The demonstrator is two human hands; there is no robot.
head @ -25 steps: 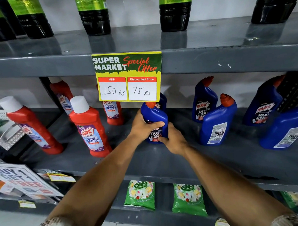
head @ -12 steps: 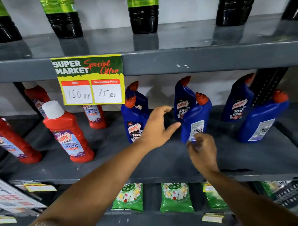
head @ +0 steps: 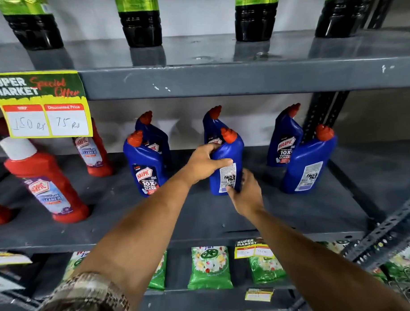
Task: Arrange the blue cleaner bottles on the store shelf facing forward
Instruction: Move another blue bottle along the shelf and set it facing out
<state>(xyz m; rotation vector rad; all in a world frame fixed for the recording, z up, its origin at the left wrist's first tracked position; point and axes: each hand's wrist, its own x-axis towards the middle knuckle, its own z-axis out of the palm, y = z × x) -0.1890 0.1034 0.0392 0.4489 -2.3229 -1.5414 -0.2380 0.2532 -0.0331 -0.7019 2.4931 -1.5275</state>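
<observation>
Several blue cleaner bottles with red caps stand on the grey middle shelf (head: 201,225). The front middle bottle (head: 229,152) shows its white back label. My left hand (head: 205,163) wraps its left side and my right hand (head: 245,193) holds its lower right. Behind it stands another blue bottle (head: 211,126). The left front bottle (head: 145,166) faces forward, with one more (head: 155,136) behind it. At the right, a front bottle (head: 307,162) shows its back label, and the bottle behind it (head: 286,138) faces forward.
Red cleaner bottles (head: 44,182) stand at the left of the same shelf. A yellow and green price sign (head: 41,103) hangs from the upper shelf edge. Dark bottles (head: 140,20) line the top shelf. Green packets (head: 210,268) lie below. A metal upright (head: 323,111) rises at the right.
My hands left the left front bottle, which now faces forward, and moved right. Both now grip the middle front bottle. The view has shifted to the right.
</observation>
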